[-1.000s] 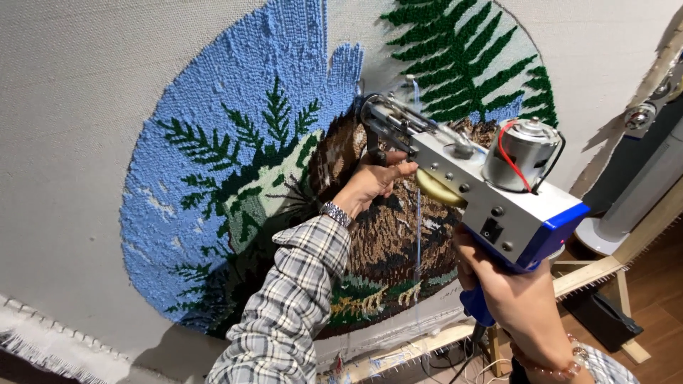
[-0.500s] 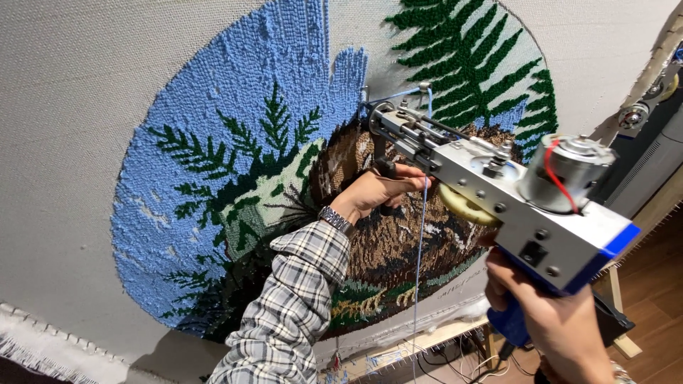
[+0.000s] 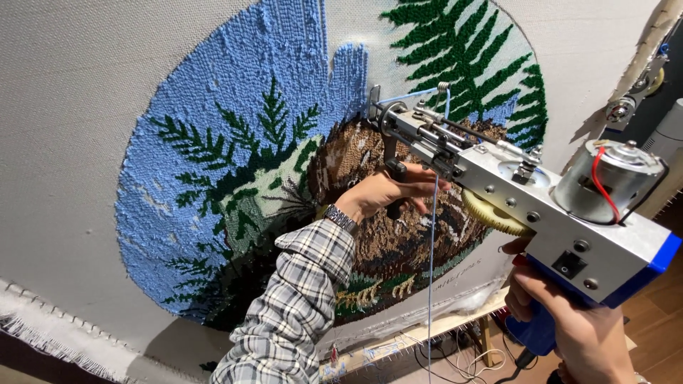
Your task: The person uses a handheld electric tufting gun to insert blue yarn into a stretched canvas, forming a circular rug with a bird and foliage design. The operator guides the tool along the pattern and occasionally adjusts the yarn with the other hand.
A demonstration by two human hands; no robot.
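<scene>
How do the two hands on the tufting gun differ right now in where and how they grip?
The left hand wraps the black front handle beneath the nose, close to the cloth; the right hand clasps the blue rear grip under the motor, nearer the camera. The left arm shows a plaid sleeve and a wristwatch; the right wrist is mostly cut off. Both are closed on the tufting gun.

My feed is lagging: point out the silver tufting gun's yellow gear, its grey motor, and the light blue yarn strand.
yellow plastic gear (image 3: pixel 492 213), head view, toothed rim.
grey cylindrical motor (image 3: pixel 613 173), head view, side casing.
light blue yarn strand (image 3: pixel 431 284), head view, hanging stretch.
</scene>
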